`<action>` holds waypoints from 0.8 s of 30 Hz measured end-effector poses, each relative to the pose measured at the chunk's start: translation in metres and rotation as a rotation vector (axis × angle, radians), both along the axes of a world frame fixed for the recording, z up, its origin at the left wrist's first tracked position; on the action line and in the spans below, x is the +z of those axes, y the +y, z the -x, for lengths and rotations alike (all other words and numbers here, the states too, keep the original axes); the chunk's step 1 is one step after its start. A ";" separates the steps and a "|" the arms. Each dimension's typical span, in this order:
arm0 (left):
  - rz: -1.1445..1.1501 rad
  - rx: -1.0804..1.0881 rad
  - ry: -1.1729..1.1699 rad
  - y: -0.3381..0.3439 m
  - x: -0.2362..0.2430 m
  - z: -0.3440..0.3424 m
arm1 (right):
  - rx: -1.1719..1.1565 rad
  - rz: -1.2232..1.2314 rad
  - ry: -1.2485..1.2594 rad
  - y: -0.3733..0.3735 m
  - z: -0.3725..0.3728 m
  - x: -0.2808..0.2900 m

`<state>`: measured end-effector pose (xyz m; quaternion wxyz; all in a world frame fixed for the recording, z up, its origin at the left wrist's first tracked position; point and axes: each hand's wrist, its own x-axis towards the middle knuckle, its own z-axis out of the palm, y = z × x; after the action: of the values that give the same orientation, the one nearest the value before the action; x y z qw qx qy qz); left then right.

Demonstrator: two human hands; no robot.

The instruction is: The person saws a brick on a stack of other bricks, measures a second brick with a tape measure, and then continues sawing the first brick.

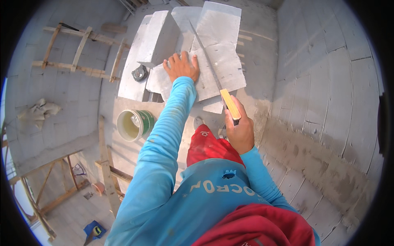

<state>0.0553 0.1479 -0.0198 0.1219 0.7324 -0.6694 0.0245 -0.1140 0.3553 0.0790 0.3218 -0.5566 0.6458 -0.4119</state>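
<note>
My left hand (182,67) lies with fingers spread on a pale grey building block (227,71), pressing nothing else. In my right hand (241,130) is a handsaw (230,104), gripped by its yellow handle. Its long thin blade points away from me and lies across the top of the block, to the right of my left hand. Whether the teeth have cut into the block I cannot tell. Left of my left hand stands a thick block (158,39), and a dark round tape measure (140,73) rests on the pale surface beside it.
A white and green bucket (130,125) stands on the floor left of the blocks. Wooden ladder-like frames (80,49) lean at the left, with a timber post (107,176) below. A block wall (324,78) rises at the right. A blue object (94,230) lies at lower left.
</note>
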 end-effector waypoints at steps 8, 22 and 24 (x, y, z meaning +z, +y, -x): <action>-0.095 -0.013 -0.025 -0.002 0.009 0.009 | 0.030 0.001 -0.007 -0.070 -0.002 0.018; -0.090 -0.010 -0.012 0.002 0.001 0.004 | 0.047 -0.032 -0.015 -0.068 -0.003 0.014; -0.074 -0.010 -0.001 -0.002 0.003 0.006 | 0.016 0.040 0.012 -0.036 0.001 -0.003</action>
<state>0.0497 0.1456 -0.0164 0.0948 0.7330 -0.6736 -0.0005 -0.1147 0.3189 0.0764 0.3103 -0.5704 0.6348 -0.4188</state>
